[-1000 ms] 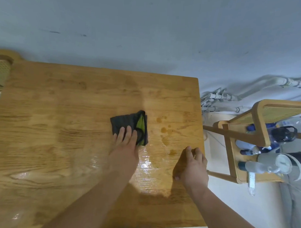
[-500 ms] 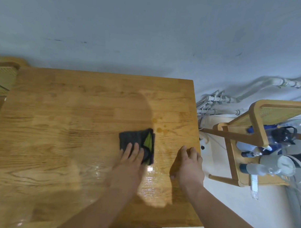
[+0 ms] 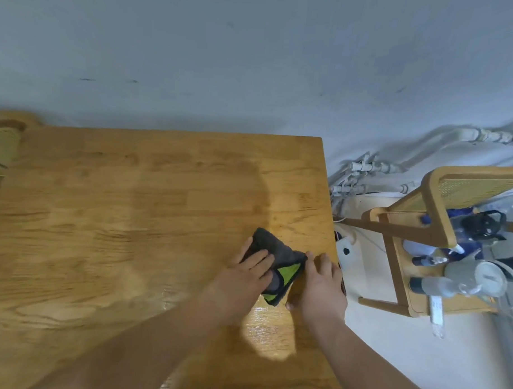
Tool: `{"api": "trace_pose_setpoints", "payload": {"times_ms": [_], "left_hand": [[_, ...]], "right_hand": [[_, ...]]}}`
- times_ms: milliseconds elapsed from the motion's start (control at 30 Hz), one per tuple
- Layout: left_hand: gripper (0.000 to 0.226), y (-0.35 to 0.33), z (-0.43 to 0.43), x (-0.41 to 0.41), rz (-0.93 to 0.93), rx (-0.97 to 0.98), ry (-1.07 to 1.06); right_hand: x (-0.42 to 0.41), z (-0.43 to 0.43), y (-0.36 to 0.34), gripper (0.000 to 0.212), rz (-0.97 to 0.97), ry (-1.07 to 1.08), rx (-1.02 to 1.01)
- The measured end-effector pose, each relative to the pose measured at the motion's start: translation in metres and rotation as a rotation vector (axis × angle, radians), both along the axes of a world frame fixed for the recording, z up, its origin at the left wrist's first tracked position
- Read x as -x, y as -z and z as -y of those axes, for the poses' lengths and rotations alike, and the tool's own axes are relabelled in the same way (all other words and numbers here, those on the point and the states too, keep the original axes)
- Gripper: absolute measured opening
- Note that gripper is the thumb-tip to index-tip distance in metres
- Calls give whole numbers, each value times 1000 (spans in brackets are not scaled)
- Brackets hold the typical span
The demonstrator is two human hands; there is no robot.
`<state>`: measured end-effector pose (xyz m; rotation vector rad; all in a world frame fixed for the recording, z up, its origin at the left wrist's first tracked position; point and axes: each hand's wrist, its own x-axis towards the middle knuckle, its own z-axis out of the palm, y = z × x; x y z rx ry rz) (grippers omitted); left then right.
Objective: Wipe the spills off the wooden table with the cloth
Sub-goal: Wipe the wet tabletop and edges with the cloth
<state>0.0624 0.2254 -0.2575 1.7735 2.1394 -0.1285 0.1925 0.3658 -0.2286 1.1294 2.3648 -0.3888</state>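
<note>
The grey-and-green cloth [image 3: 281, 252] lies by the wooden bench's [image 3: 132, 207] right edge, half hidden under the left grip [image 3: 243, 278], whose fingers press down flat. The right grip [image 3: 322, 284] meets the cloth's corner. Its fingertips are hidden, so I cannot tell if it pinches. A wet sheen [image 3: 269, 331] glints nearer me.

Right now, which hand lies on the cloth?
The left hand: its fingers lie flat on the grey cloth, while the right hand rests on the table beside it.
</note>
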Motion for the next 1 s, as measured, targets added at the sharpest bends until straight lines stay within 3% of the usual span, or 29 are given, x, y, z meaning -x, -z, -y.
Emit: {"api": "trace_pose_setpoints", "payload": {"times_ms": [67, 167, 233, 300, 367, 433, 467, 533, 633, 700, 800, 867, 933, 1000], "left_hand": [[54, 5, -9, 31, -44, 28, 31], [65, 8, -31, 60, -98, 65, -408], [72, 10, -44, 49, -82, 59, -544], [76, 9, -45, 24, -29, 57, -442], [71, 12, -31, 7, 34, 14, -154], [67, 16, -17, 22, 68, 23, 89], [66, 19, -15, 36, 60, 40, 109], [69, 19, -21, 48, 41, 46, -123], [74, 7, -40, 9, 72, 13, -546], [74, 1, -49, -42, 84, 18, -501], [70, 0, -37, -102, 181, -4, -7], [65, 6, -31, -97, 217, 4, 234], [63, 9, -32, -81, 172, -1, 168], [63, 9, -29, -85, 141, -73, -202]], "right_hand": [[1, -1, 0, 120, 25, 13, 27], [1, -1, 1, 122, 36, 41, 45], [-1, -2, 2, 124, 33, 51, 51], [-4, -2, 3, 125, 2, 69, 63], [-11, -2, 6, 128, -71, 105, 87], [-25, 1, 9, 127, -195, 125, 140], [-34, 2, 10, 123, -274, 138, 176], [-54, 4, 11, 105, -389, 174, 193], [-84, 3, 11, 57, -429, 299, 122], [-101, 2, 11, 36, -476, 456, 161], [-124, 3, 6, 19, -562, 695, 219], [-140, 3, 6, 22, -555, 742, 176], [-154, 5, 4, 13, -540, 726, 167], [-163, 7, 3, 15, -531, 685, 181]]}}
